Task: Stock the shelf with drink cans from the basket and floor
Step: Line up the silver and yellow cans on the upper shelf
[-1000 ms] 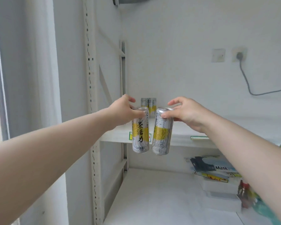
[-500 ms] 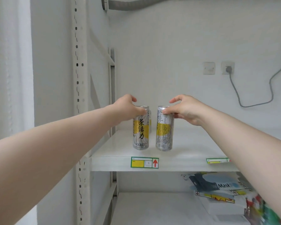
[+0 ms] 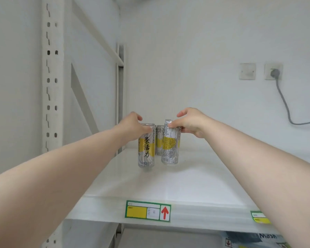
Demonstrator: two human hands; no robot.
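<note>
Two slim silver-and-yellow drink cans stand on the white shelf, toward its back left. My left hand grips the top of the left can, which shows black characters on a yellow band. My right hand holds the top of the right can, its printed label and barcode facing me; this can leans slightly. Between and behind them stands another can, mostly hidden. The basket and floor are out of view.
A perforated white upright and a diagonal brace frame the shelf's left side. A green-and-yellow price tag with a red arrow sits on the front edge. A wall socket with a grey cable is at right. Mask packs lie below.
Both hands carried the cans up from in front of the shelf edge and deeper onto the shelf, close to the rear can. The camera moved nearer and higher.
</note>
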